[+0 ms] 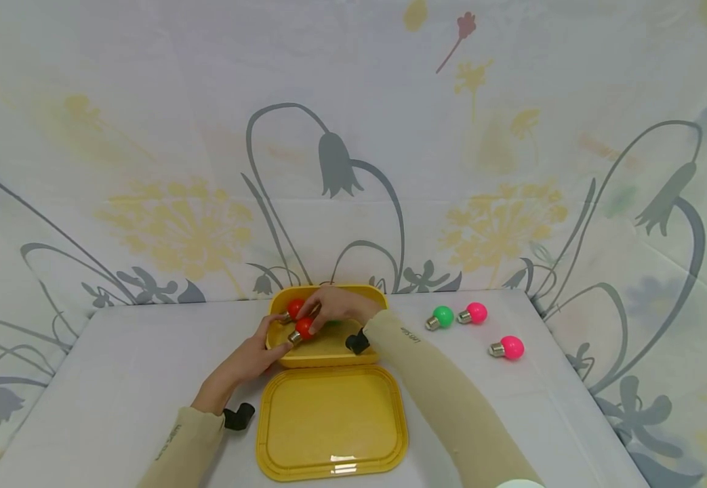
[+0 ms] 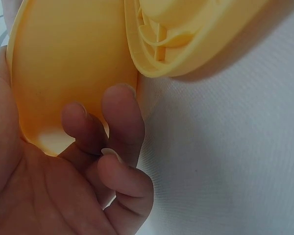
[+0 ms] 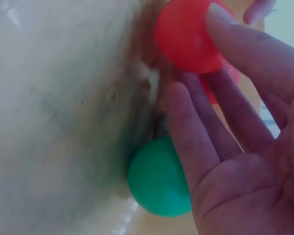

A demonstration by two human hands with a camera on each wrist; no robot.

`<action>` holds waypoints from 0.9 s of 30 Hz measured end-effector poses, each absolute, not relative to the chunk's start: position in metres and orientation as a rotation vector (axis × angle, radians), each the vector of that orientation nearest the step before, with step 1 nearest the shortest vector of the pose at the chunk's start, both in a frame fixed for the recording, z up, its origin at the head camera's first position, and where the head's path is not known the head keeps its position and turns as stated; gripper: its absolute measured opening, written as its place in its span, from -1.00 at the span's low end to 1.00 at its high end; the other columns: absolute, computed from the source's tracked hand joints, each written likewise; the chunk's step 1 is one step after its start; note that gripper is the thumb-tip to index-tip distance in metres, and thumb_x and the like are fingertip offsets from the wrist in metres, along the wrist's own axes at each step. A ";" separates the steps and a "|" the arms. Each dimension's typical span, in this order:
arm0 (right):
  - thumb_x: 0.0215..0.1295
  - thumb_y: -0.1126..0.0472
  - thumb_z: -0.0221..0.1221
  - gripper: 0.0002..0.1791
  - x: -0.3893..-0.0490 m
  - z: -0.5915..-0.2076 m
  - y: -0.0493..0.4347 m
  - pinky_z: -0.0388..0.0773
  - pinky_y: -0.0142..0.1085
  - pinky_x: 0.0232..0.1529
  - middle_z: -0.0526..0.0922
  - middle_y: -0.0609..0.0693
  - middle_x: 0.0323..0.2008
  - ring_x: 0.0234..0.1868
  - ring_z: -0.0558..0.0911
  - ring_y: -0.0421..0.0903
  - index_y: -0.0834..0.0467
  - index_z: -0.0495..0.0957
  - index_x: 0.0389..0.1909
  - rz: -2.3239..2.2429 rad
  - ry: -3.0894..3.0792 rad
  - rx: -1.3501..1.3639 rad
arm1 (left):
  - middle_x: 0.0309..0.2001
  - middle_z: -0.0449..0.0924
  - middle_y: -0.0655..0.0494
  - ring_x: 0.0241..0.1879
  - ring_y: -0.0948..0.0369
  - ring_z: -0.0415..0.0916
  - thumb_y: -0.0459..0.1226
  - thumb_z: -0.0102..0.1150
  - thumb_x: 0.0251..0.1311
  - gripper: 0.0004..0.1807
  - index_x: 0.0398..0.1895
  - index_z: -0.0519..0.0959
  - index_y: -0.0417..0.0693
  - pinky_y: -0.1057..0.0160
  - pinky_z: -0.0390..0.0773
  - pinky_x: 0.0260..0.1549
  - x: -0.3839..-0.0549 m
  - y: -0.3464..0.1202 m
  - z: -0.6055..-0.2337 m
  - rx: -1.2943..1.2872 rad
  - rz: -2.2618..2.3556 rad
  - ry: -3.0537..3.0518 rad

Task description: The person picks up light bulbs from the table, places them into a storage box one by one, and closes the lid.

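Inside the yellow plastic box (image 1: pixel 329 361), my right hand (image 1: pixel 342 303) pinches a red light bulb (image 1: pixel 304 328) whose metal screw base points toward the near left. The right wrist view shows the thumb on the red globe. Another red bulb (image 1: pixel 295 308) lies just behind it. Beneath the right hand is a green bulb (image 3: pixel 159 176), mostly hidden in the head view. My left hand (image 1: pixel 249 362) holds the box's left side, thumb at the front-left rim. In the left wrist view, its other fingers curl beside the box wall (image 2: pixel 73 58).
A yellow lid (image 1: pixel 331 423) lies flat directly in front of the box. To the right on the white tabletop are a green bulb (image 1: pixel 442 316) and two pink bulbs (image 1: pixel 477 313), one nearer the front. A flower-patterned cloth (image 1: pixel 353 230) hangs behind the table.
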State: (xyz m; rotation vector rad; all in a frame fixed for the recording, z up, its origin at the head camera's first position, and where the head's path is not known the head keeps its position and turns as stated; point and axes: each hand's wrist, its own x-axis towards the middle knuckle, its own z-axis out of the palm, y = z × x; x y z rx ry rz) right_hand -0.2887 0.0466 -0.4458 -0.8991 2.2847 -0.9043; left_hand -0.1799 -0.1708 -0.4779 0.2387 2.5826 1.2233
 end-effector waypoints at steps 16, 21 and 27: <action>0.12 0.38 0.41 -0.63 -0.291 -0.451 0.051 0.54 -0.36 -0.06 0.71 -0.02 -0.07 -0.09 0.63 -0.17 0.20 0.70 -0.01 -0.999 2.210 -0.822 | 0.17 0.42 -0.33 0.02 -0.15 0.45 -0.03 0.14 0.39 -0.32 0.44 0.09 0.05 -0.28 0.29 0.16 -0.179 -0.169 -0.476 0.240 1.235 2.567; 0.12 0.38 0.41 -0.63 -0.291 -0.452 0.051 0.54 -0.35 -0.03 0.70 -0.01 -0.05 -0.07 0.62 -0.15 0.20 0.69 0.00 -1.015 2.186 -0.799 | 0.13 0.44 -0.30 -0.03 -0.12 0.46 -0.02 0.15 0.37 -0.31 0.44 0.10 0.05 -0.26 0.32 0.14 -0.178 -0.170 -0.476 0.240 1.233 2.575; 0.12 0.36 0.41 -0.62 -0.293 -0.454 0.051 0.52 -0.35 -0.01 0.68 -0.01 -0.01 -0.05 0.60 -0.14 0.18 0.69 0.01 -1.018 2.189 -0.809 | 0.09 0.46 -0.26 -0.07 -0.08 0.45 0.00 0.16 0.35 -0.30 0.43 0.10 0.09 -0.19 0.36 0.11 -0.180 -0.171 -0.477 0.227 1.232 2.580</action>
